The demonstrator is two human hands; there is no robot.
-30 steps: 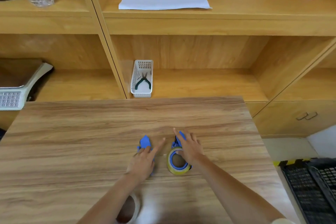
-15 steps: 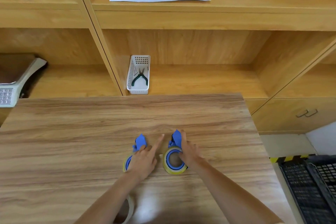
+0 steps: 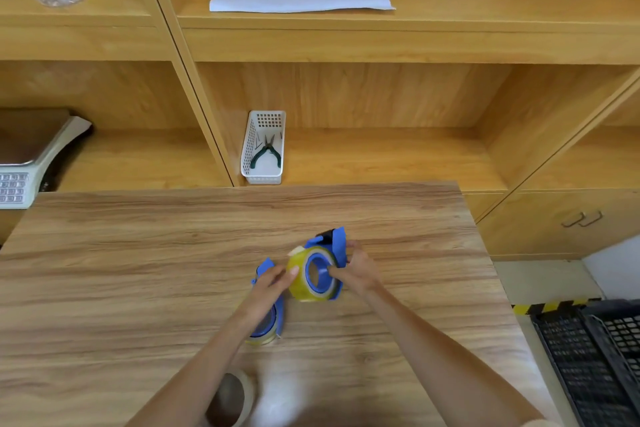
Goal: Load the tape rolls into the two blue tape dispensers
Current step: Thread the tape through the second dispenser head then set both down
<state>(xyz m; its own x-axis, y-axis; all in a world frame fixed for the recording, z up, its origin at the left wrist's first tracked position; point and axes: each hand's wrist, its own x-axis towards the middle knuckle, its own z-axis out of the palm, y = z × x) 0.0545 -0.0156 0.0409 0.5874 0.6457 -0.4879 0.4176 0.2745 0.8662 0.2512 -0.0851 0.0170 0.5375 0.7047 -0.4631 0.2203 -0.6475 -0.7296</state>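
Gripping the lifted blue tape dispenser [image 3: 334, 253] with the right hand [image 3: 358, 272] clamped on its frame just right of centre frame, the person steadies its yellowish tape roll [image 3: 306, 279] with the fingertips of the left hand [image 3: 273, 282], which rest against the roll's side rather than closing around it. That light touch looks like the weak spot: the roll's glossy, slick film could slide off the blue hub if the dispenser tips, and the loose tape end [image 3: 297, 250] poking up at the top could fold back and stick to itself or to a finger. The second blue dispenser [image 3: 268, 319] lies on the wooden table [image 3: 138, 270] just below and left, under the left forearm, with a pale roll seated in it; a careless elbow could nudge it. A spare, whitish tape roll [image 3: 235, 399] sits near the table's lower edge, blurred, and might roll off. The dispensers look like hard moulded plastic with a dark cutter part at the tip; the tabletop is smooth wood-grain laminate.
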